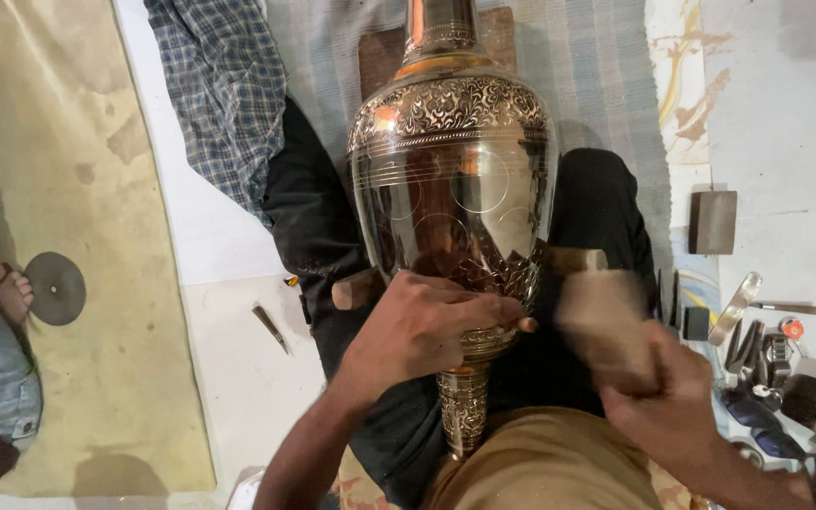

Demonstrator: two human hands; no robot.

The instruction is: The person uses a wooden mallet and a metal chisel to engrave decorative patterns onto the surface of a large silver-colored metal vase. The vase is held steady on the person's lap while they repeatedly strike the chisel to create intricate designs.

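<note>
Nearest the camera, the right hand [672,392] is clenched around the handle of a wooden mallet [604,326], whose blurred head stands just beside the lower right flank of a large engraved metal vase [453,198]. The left hand [417,326] lies spread over the narrow lower part of the vase, fingers curled against the engraved band; a thin tool seems to be pinched at the fingertips, though it is too small to tell for sure. The vase lies lengthwise across the person's lap, its ornate foot [465,406] pointing toward the body and its neck [438,28] pointing away, resting on black cloth [318,217] over the legs. The polished belly carries scribed circles, with a scrollwork band above.

On the floor to the right, near the mallet hand, a cluster of small metal tools [757,335] lies loose, and a dark rectangular block [712,222] sits beyond them. To the left, a slim blade-like tool [269,326] lies on the pale floor, and farther out a round grey disc [56,288] rests on a tan mat [96,189] beside another person's bare foot [7,293]. A checked cloth [224,85] lies beyond.
</note>
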